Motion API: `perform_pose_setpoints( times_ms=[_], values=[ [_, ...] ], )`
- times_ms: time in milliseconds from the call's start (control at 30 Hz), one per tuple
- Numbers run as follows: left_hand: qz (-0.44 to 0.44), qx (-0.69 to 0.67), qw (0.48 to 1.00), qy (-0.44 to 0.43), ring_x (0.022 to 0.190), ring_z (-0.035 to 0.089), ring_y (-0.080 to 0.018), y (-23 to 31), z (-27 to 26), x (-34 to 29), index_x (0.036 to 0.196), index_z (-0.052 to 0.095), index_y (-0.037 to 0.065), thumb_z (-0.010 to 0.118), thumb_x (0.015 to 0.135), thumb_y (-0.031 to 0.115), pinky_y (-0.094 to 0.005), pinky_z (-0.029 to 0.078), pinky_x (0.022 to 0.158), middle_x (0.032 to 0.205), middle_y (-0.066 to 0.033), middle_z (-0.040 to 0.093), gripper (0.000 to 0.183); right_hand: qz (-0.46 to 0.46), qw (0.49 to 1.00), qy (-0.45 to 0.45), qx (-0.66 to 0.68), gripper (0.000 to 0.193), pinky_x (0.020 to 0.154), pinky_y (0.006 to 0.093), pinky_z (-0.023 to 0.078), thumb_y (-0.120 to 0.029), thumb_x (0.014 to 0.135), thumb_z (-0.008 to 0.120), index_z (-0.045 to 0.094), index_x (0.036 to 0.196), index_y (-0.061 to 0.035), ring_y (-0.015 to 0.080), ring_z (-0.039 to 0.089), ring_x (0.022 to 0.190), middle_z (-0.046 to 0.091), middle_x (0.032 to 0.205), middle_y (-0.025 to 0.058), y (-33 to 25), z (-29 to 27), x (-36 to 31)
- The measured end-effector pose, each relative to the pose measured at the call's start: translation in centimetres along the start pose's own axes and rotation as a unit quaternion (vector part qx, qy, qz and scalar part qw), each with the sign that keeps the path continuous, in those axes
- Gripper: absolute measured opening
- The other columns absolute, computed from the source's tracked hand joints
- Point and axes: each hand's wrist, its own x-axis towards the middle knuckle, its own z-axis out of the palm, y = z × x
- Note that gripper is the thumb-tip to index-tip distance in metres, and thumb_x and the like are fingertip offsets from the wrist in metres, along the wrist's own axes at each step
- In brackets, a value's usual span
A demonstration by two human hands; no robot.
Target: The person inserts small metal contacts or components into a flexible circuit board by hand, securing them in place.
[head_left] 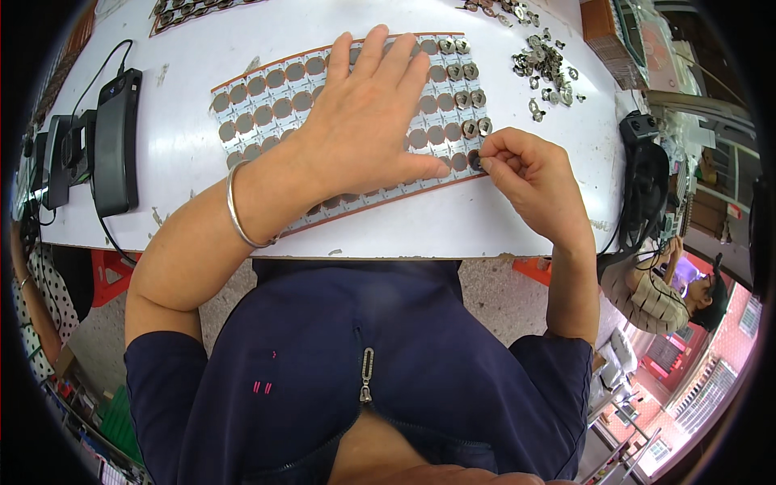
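white table (178,105), kinda scuffed, and lying across the middle of it is a pale panel (269,96) with brownish edges, set a bit askew. it's got rows of flat grey discs (282,107) all over, five rows or so that i can see, though an arm covers a good chunk.

left hand (364,117) is lying palm down on the panel, fingers spread well apart, nothing pinched in that grip. there's a silver bangle (232,206) round that wrist. right hand (533,174) is at the panel's lower right corner, thumb and forefinger clamped on a small dark metal piece (474,160) right over the last spot in its row. fingertips hide part of it, so i can't tell if it's seated. the other fingers are curled in.

just above that, metal clips (470,129) sit two to a row along the panel's right end. a loose heap of similar clips (543,69) is on the table to the upper right, and more loose bits (517,12) lie near the far edge. a second panel (190,11) pokes in at top left, and a black box-shaped device (119,141) lies at the left with a cable.
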Motion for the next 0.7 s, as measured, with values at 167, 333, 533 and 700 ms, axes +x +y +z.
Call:
perform_pose_setpoints(
  times_ms=[167, 333, 533, 700],
  values=[
    [0.002, 0.001, 1.000, 0.000, 0.147, 0.025, -0.0469, 0.1, 0.0, 0.1, 0.145, 0.041, -0.008, 0.080, 0.070, 0.062, -0.0606, 0.015, 0.120, 0.153, -0.0286, 0.037, 0.110, -0.134, 0.983, 0.099, -0.072, 0.009, 0.060, 0.0281, 0.049, -0.005, 0.086, 0.071, 0.070, 0.094, 0.0005, 0.0153, 0.061, 0.065, 0.065, 0.080, 0.0074, 0.6, 1.0, 0.3],
    [-0.003, 0.003, 1.000, 0.000, 0.147, 0.026, -0.0466, 0.1, -0.1, 0.1, 0.145, 0.042, -0.008, 0.080, 0.070, 0.063, -0.0605, 0.016, 0.120, 0.152, -0.0284, 0.038, 0.110, -0.117, 0.979, 0.150, -0.070, 0.016, 0.063, 0.0299, 0.051, -0.006, 0.083, 0.076, 0.073, 0.098, -0.0016, 0.0190, 0.064, 0.070, 0.064, 0.087, 0.0083, 1.2, 2.1, -0.7],
    [0.000, 0.020, 1.000, 0.009, 0.147, 0.026, -0.0463, 0.1, 0.2, 0.2, 0.144, 0.042, -0.009, 0.079, 0.072, 0.063, -0.0606, 0.016, 0.120, 0.152, -0.0284, 0.039, 0.108, -0.184, 0.962, 0.191, -0.072, 0.021, 0.065, 0.0300, 0.053, -0.005, 0.082, 0.078, 0.073, 0.102, -0.0026, 0.0186, 0.065, 0.074, 0.065, 0.092, 0.0078, 2.6, 2.9, -0.9],
    [0.002, 0.021, 1.000, 0.003, 0.146, 0.027, -0.0465, 0.3, 0.0, 0.4, 0.143, 0.042, -0.010, 0.079, 0.071, 0.063, -0.0606, 0.016, 0.119, 0.151, -0.0289, 0.039, 0.109, -0.177, 0.960, 0.208, -0.066, 0.022, 0.065, 0.0294, 0.053, -0.005, 0.082, 0.078, 0.073, 0.103, -0.0031, 0.0192, 0.065, 0.077, 0.064, 0.094, 0.0083, 2.7, 3.6, -1.2]
  ],
)
